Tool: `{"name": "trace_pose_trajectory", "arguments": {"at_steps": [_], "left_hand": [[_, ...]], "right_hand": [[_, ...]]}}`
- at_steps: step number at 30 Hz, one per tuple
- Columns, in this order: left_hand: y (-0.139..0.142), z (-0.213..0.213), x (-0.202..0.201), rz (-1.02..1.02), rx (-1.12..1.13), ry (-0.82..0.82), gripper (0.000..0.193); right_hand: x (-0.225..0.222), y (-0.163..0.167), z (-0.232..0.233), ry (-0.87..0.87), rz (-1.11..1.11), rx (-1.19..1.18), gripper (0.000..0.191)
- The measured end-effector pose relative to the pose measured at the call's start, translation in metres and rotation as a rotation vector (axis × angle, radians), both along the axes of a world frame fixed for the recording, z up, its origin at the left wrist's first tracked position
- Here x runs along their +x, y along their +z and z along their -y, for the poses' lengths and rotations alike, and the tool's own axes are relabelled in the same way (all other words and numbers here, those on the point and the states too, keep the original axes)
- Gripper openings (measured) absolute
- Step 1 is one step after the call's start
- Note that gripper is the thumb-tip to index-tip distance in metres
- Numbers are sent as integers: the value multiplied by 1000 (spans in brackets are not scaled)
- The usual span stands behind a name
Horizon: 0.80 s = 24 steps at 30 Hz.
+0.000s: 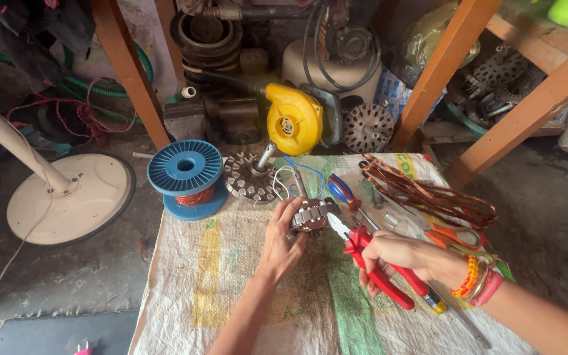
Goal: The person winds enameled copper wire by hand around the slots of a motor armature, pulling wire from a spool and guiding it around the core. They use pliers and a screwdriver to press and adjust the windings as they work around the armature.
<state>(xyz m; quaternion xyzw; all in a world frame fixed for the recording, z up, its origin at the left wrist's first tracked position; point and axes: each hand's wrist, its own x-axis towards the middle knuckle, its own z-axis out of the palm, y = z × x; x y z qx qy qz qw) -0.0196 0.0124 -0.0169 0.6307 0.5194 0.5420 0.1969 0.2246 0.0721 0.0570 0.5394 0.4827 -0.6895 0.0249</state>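
Left hand (pixel 283 240) gripping motor stator (pixel 313 214), right hand (pixel 399 255) clutching red pliers (pixel 373 261), blue-printed carton (pixel 392 94) behind.

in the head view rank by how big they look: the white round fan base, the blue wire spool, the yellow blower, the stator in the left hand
1. white round fan base
2. blue wire spool
3. yellow blower, close to the spool and farther from the camera, so unsure
4. stator, held in the left hand

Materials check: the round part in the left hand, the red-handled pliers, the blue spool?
Round stator core in the left hand: looks like stacked grey steel plates with dull copper windings. Red-handled pliers in the right hand: bright bare metal jaws, glossy grips, likely plastic or rubber. Blue spool: matte ribbed plastic, wound with shiny copper-coloured wire.
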Motion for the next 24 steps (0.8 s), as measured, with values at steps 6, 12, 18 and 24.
{"name": "trace_pose_trajectory", "arguments": {"at_steps": [6,12,18,24], "left_hand": [[0,-1,-1,-18,-21,4,70],[-2,-3,-1,-46,-77,54,72],[-1,-4,-4,17,-62,56,70],[1,-3,-4,18,-71,55,68]], "right_hand": [[-4,-13,18,189,-155,350,13],[-18,-24,27,55,32,477,8],[-25,-46,19,186,375,882,13],[1,-72,12,-205,-132,497,18]]}}
